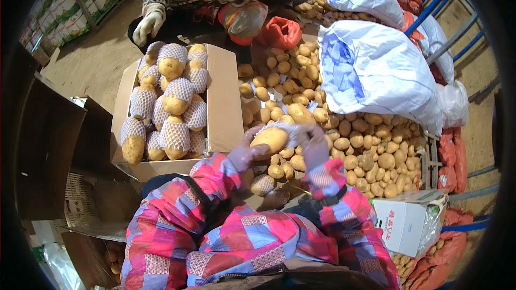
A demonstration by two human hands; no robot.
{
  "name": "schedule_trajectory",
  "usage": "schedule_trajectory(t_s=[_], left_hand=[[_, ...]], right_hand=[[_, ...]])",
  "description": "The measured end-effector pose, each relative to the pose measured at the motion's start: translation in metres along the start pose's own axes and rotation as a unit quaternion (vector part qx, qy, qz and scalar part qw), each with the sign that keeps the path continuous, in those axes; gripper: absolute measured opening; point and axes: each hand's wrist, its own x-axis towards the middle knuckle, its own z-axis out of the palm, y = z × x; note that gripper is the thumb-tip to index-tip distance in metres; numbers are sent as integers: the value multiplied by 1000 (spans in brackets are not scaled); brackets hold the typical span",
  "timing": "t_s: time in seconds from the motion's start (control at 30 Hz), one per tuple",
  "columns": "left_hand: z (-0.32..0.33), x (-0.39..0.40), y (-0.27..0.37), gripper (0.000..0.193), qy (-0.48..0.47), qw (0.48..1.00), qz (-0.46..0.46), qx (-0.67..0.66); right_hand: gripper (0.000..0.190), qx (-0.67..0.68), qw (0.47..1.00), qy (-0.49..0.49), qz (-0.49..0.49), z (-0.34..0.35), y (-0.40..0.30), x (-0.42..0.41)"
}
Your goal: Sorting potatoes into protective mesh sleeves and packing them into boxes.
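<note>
A large potato (271, 141) lies in the grip of my left hand (249, 151), which wears a thin glove. Around the potato's right end is a white foam net sleeve (292, 132), pinched by the fingers of my right hand (314, 139), which is somewhat blurred. To the left, an open cardboard box (223, 100) holds several potatoes in foam net sleeves (175, 133). Beneath and beyond my hands spreads a heap of bare potatoes (367, 149). Close to my lap lies a sleeved potato (263, 185).
A white woven sack (387, 68) with foam sleeves inside rests on the heap. Across from me sits a co-worker with a gloved hand (149, 28) near the box. A red mesh bag (282, 32) stands beyond. A white printed carton (403, 221) is at right, dark open boxes (48, 141) at left.
</note>
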Motion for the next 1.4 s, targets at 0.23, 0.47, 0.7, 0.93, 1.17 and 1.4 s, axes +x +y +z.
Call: schedule_trajectory(t_s=[0.23,0.47,0.7,0.93,1.17,1.4], left_hand=[[-3,-24,61,75,181,971,127,-92],[-69,-98,179,75,377,783,416,268],[-162,-146,166,43,477,600,-27,642],[-136,-130,203,42,412,577,-20,705],[25,-30,137,40,139,789,290,523],[4,2,46,38,102,857,162,479]], right_hand=[[24,-164,918,-271,-240,-7,-20,-33],[22,-164,951,-237,-113,-6,5,-35],[22,-155,946,-273,-82,-6,27,-40],[24,-187,927,-316,-73,-13,31,-45],[34,-294,898,-323,-55,-14,60,-35],[40,-387,888,-250,-19,-50,101,87]])
